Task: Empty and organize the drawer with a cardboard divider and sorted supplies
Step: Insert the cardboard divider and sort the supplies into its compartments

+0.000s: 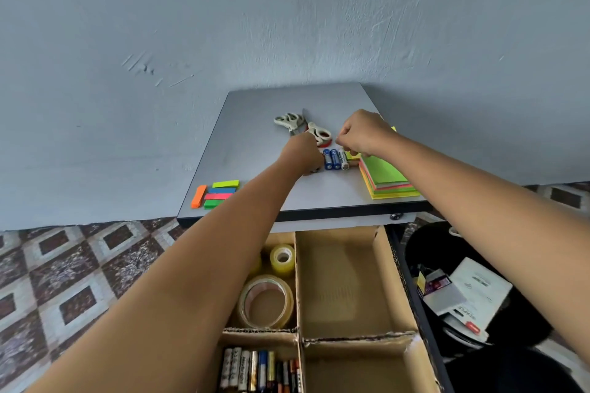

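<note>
On grey tabletop (255, 124), left hand (301, 153) and right hand (364, 134) at batteries (335, 159), divided drawer (344, 277) below

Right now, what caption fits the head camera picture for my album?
Left hand and right hand work at the batteries on the desk top, above a cardboard divider holding tape rolls.

I count two scissors (289, 120) and three batteries (335, 159) up top. I also see five sticky strips (220, 194), one paper stack (388, 182) and two tape rolls (266, 301).

Bare forearms (191, 265) (long and slim) end in a bare left grip (301, 153) and right grip (364, 134).
</note>
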Tool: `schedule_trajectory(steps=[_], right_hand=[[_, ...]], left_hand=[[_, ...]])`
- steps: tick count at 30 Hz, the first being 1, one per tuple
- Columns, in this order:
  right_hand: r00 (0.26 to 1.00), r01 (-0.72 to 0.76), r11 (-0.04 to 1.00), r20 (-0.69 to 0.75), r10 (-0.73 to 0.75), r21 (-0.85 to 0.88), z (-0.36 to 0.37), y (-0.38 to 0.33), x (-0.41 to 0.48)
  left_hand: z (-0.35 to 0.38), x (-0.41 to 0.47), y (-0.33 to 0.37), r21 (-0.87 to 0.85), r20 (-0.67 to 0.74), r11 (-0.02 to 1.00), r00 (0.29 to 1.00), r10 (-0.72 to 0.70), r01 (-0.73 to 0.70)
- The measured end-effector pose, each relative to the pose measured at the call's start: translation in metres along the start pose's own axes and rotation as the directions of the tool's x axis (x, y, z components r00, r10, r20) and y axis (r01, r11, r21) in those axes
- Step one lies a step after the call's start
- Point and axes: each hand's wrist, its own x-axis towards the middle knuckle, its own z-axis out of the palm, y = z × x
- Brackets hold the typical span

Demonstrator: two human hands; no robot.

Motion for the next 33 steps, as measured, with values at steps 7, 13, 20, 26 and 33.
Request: schedule_trajectory(steps=[7,13,20,26,33], right_hand=[[0.988,0.075,0.98,0.149,-0.047,-0.186,0.011,-0.02,0.007],[0.997,0.046,0.968,0.064,-0.031,-0.247,0.02,-0.028,0.01],[0.996,0.011,0.958,0.088,0.015,-0.286,0.02,-0.028,0.012],[0.984,0.032,0.956,0.176,0.021,-0.292,0.025,-0.029,0.013],[0.957,-0.16,0.982,0.261,0.129,0.101,-0.011,-0.022,0.019]], left_hand=[[-0.008,0.005,-0.015,-0.012,0.08,1.0,0.997,0.005,-0.004],[-0.028,0.006,-0.031,-0.333,0.138,0.93,0.984,-0.117,0.157],[-0.028,0.008,-0.044,-0.385,0.145,0.904,0.979,-0.141,0.187],[-0.03,0.009,-0.043,-0.433,0.136,0.879,0.978,-0.156,0.2],[-0.021,0.011,-0.022,-0.574,0.184,0.781,0.968,-0.17,0.247]])
